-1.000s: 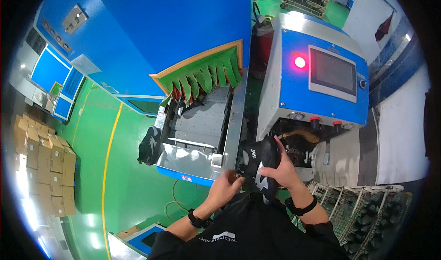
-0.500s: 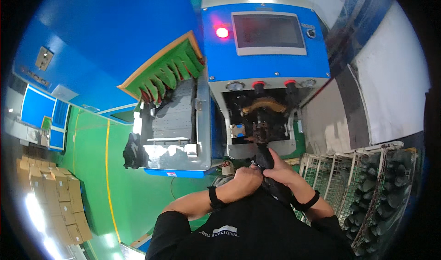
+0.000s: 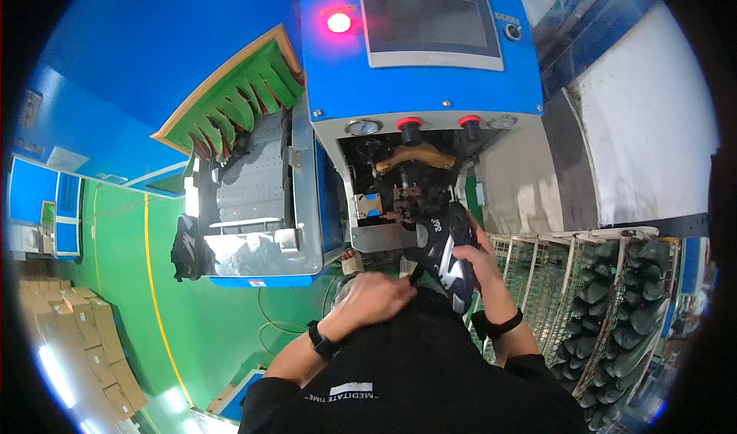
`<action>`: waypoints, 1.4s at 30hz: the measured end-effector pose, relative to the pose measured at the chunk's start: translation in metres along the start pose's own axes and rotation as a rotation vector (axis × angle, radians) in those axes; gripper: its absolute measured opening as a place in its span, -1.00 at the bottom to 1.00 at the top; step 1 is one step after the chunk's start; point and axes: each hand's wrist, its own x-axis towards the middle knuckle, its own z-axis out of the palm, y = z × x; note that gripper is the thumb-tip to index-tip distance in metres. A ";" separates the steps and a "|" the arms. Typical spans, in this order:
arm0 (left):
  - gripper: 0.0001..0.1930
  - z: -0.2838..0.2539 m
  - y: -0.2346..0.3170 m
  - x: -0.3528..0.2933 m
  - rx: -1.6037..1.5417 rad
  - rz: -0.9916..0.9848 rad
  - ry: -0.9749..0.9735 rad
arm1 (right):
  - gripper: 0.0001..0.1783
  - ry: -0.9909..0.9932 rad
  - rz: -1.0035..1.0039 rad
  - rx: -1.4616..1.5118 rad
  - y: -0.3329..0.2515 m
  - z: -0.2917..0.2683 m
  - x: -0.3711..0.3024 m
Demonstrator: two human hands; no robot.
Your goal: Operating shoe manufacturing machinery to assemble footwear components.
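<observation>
My right hand (image 3: 485,264) grips a black shoe (image 3: 454,273) with white and grey side stripes, its thumb lying across the shoe's side. The shoe is tilted, with one end close under the metal clamp (image 3: 408,202) of a blue machine. Left of the shoe, my left hand (image 3: 376,300) is closed, its fingertips at a dark strip (image 3: 415,274) beside the shoe; what exactly they pinch is too small to tell. Above the clamp sits a curved tan pad (image 3: 414,158).
The machine's blue panel (image 3: 330,81) carries a lit red lamp (image 3: 338,23) and a screen. To its left is a conveyor (image 3: 257,173) with green flaps (image 3: 238,100); another black shoe (image 3: 186,248) is at its outer corner. A wire rack (image 3: 541,280) of dark shoe-shaped pieces stands right. Cartons (image 3: 88,326) are stacked far left.
The shoe has turned so its striped side shows, and my right hand now holds that side. My left hand has moved left, away from my right. The view has shifted.
</observation>
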 end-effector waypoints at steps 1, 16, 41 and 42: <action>-0.67 -0.003 -0.007 0.006 -0.102 -0.216 0.105 | -0.04 0.027 -0.102 -0.114 -0.005 0.007 0.008; -0.57 0.025 -0.139 -0.023 -0.567 -0.652 0.037 | -0.01 0.074 0.023 -1.567 -0.037 0.117 0.099; -0.44 -0.016 -0.103 0.045 -1.167 -0.459 -0.309 | -0.13 0.310 -0.746 -1.344 0.018 0.081 0.007; -0.37 -0.012 -0.096 0.046 -1.363 -0.412 -0.378 | -0.18 0.243 -0.765 -1.304 0.019 0.079 -0.008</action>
